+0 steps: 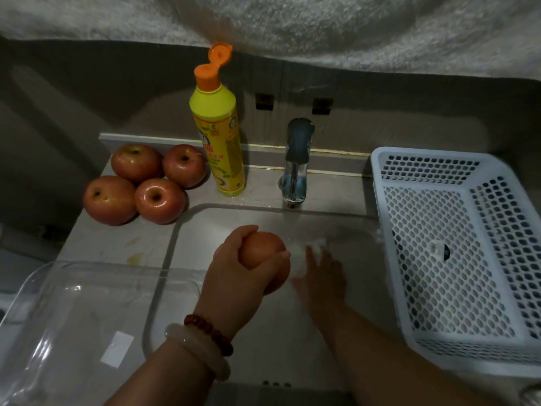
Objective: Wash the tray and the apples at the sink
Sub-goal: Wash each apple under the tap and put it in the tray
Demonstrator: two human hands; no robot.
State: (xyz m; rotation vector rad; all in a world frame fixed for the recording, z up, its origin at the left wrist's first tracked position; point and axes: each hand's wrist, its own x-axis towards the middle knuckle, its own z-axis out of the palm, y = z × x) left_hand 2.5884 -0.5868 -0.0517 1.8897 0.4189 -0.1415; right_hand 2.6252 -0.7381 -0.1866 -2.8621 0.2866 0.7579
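Now we hold one round red-orange apple over the pale rectangular sink basin, in front of the chrome faucet; our left hand wraps its fingers around the fruit, probably to keep it steady under the water; our right hand, blurred and just beside the apple, seems spread with loose fingers, likely rubbing or rinsing, though we cannot tell for sure. Four more red apples wait on the tabletop left of the faucet, near the yellow dish-soap bottle with its orange cap flipped up; the clear glass tray sits left of the basin, nearer us; the white perforated plastic basket stands right of the faucet, presumably for washed fruit.
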